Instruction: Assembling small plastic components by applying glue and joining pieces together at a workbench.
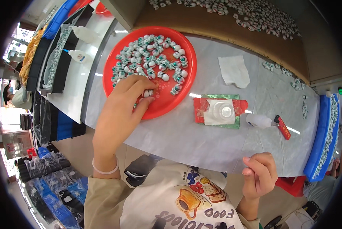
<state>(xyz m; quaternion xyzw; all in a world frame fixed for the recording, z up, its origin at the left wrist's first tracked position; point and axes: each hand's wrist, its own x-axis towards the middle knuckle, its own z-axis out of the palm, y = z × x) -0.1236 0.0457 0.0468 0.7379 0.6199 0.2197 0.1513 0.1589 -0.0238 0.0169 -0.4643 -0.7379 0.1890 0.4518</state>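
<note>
My left hand [121,103] reaches over a round red tray [167,108] from its near left side. Its thumb and fingers close around a small white-and-green figure [148,92] at the tray's near part. Many similar figures [148,51] lie in the tray, mostly toward the far and left sides. My right hand [260,173] is held at the table's near edge on the right, fingers curled in; whether anything is inside them is hidden. Nearest to it are a white squeeze bottle [258,121] lying on its side and a red object [282,128] at the bottle's tip.
A small clear cup [225,110] stands on a white cloth over a red-and-green pad [234,124]. Beyond it lies a white paper [234,71]. A brown shelf [216,28] with many figures spans the back. Blue tray [314,162] at right; bottles [83,34] at left.
</note>
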